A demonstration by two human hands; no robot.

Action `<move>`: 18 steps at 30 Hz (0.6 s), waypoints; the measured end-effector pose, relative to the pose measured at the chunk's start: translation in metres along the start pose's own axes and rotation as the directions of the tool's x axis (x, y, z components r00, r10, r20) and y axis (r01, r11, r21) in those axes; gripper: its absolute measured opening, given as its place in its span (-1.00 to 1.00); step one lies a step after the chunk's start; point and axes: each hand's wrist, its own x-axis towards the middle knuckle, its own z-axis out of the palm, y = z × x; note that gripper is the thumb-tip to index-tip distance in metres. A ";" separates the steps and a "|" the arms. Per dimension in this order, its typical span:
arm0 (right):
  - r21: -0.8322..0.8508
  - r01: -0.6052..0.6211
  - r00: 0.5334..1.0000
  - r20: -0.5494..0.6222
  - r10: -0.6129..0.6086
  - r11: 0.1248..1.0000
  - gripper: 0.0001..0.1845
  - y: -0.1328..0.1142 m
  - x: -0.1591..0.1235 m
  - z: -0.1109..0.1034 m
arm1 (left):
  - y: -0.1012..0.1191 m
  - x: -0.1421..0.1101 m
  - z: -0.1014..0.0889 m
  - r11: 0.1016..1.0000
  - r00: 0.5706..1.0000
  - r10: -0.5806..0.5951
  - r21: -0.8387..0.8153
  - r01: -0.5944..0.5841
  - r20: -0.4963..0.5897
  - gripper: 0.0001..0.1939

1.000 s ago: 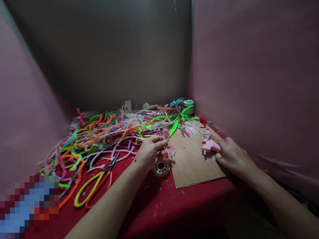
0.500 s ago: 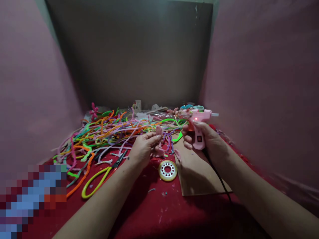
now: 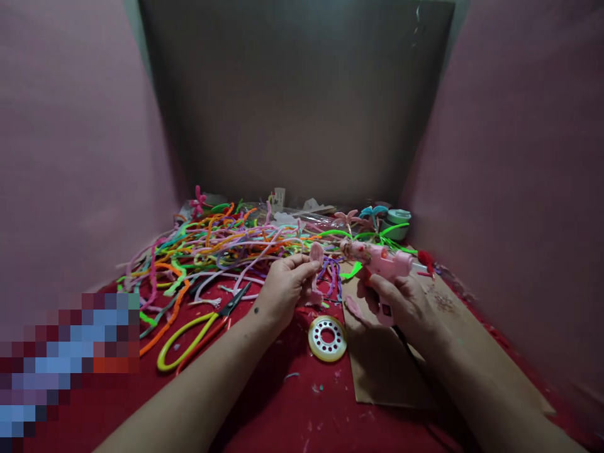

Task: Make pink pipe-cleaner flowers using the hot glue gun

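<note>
My left hand point(image 3: 285, 286) pinches a pink fuzzy petal-shaped piece point(image 3: 316, 254) upright between thumb and fingers. To its right, my right hand point(image 3: 401, 302) is wrapped round the handle of a pink hot glue gun point(image 3: 391, 264). The gun's nozzle points left, close to the pink piece but apart from it, and a glue stick shows at its rear. Below the gun, another pink fuzzy piece point(image 3: 353, 307) lies at the left edge of a brown board point(image 3: 387, 377). A roll of tape point(image 3: 327, 338) lies flat on the red cloth between my forearms.
A tangle of coloured pipe cleaners point(image 3: 226, 245) spreads across the back left. Scissors point(image 3: 202, 333) with yellow and red handles lie beside my left forearm. Pipe-cleaner flowers point(image 3: 372, 217) and a pale green round container point(image 3: 397, 221) stand at the back right. Pink walls rise on both sides.
My right hand has brought the glue gun lower, its nozzle now nearer the pink piece. My left hand keeps its pinch. The view has shifted, so the scene sits further right.
</note>
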 end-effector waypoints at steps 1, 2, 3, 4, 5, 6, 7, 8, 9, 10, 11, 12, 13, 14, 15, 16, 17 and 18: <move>-0.005 -0.007 1.000 -0.002 0.007 1.000 -0.67 0.003 0.000 0.001 | 0.001 0.000 0.000 1.000 1.000 -0.005 0.002 0.005 -0.007 -0.77; -0.002 -0.011 1.000 0.001 0.011 1.000 -0.68 0.006 0.000 0.001 | 0.001 -0.001 0.000 1.000 1.000 -0.014 0.004 0.014 -0.014 -0.78; 0.015 -0.012 1.000 0.007 0.012 1.000 -0.69 0.009 0.000 0.002 | 0.002 0.000 0.000 1.000 1.000 -0.021 0.008 0.021 -0.021 -0.79; 0.041 -0.011 1.000 0.015 0.011 0.999 -0.68 0.012 0.000 0.002 | 0.002 0.000 0.000 1.000 0.999 -0.027 0.012 0.027 -0.025 -0.79; 0.065 -0.014 1.000 0.024 0.012 0.998 -0.67 0.014 0.000 0.002 | 0.002 0.000 0.000 0.999 0.999 -0.031 0.016 0.031 -0.027 -0.80; 0.087 -0.015 0.999 0.031 0.013 0.996 -0.66 0.015 -0.001 0.002 | 0.002 0.001 0.000 0.999 0.999 -0.034 0.019 0.035 -0.029 -0.80; 0.105 -0.017 0.999 0.040 0.013 0.994 -0.65 0.016 -0.002 0.002 | 0.002 0.001 0.000 0.999 0.999 -0.038 0.022 0.039 -0.031 -0.80; 0.121 -0.018 0.999 0.046 0.012 0.992 -0.64 0.016 -0.003 0.002 | 0.002 0.001 0.001 0.999 0.999 -0.042 0.027 0.043 -0.032 -0.79; 0.140 -0.014 0.998 0.055 0.007 0.990 -0.64 0.016 -0.003 0.002 | 0.002 0.001 0.001 0.998 0.998 -0.045 0.033 0.046 -0.034 -0.78; 0.161 -0.007 0.998 0.065 -0.004 0.987 -0.64 0.016 -0.004 0.002 | 0.002 0.001 0.001 0.998 0.998 -0.048 0.040 0.050 -0.035 -0.75; 0.183 0.003 0.997 0.072 -0.017 0.983 -0.64 0.016 -0.005 0.003 | 0.003 0.000 0.002 0.998 0.998 -0.048 0.048 0.050 -0.035 -0.73; 0.199 0.013 0.996 0.079 -0.029 0.980 -0.65 0.016 -0.005 0.003 | 0.003 0.000 0.002 0.997 0.998 -0.047 0.055 0.049 -0.033 -0.72; 0.207 0.018 0.996 0.082 -0.036 0.978 -0.66 0.017 -0.005 0.003 | 0.004 -0.001 0.002 0.997 0.998 -0.047 0.060 0.049 -0.033 -0.72; 0.209 0.021 0.996 0.083 -0.040 0.978 -0.67 0.017 -0.005 0.003 | 0.005 -0.001 0.003 0.997 0.998 -0.049 0.063 0.051 -0.037 -0.73; 0.202 0.019 0.996 0.085 -0.037 0.979 -0.68 0.017 -0.005 0.003 | 0.005 -0.002 0.003 0.996 0.998 -0.052 0.065 0.055 -0.042 -0.75; 0.189 0.014 0.996 0.084 -0.030 0.982 -0.68 0.017 -0.005 0.003 | 0.006 -0.002 0.003 0.996 0.997 -0.054 0.067 0.057 -0.047 -0.76; 0.178 0.010 0.996 0.083 -0.025 0.984 -0.68 0.017 -0.005 0.003 | 0.006 -0.002 0.004 0.996 0.997 -0.053 0.071 0.057 -0.051 -0.76; 0.172 0.008 0.997 0.080 -0.022 0.985 -0.69 0.017 -0.005 0.002 | 0.006 -0.002 0.004 0.996 0.998 -0.048 0.078 0.052 -0.049 -0.76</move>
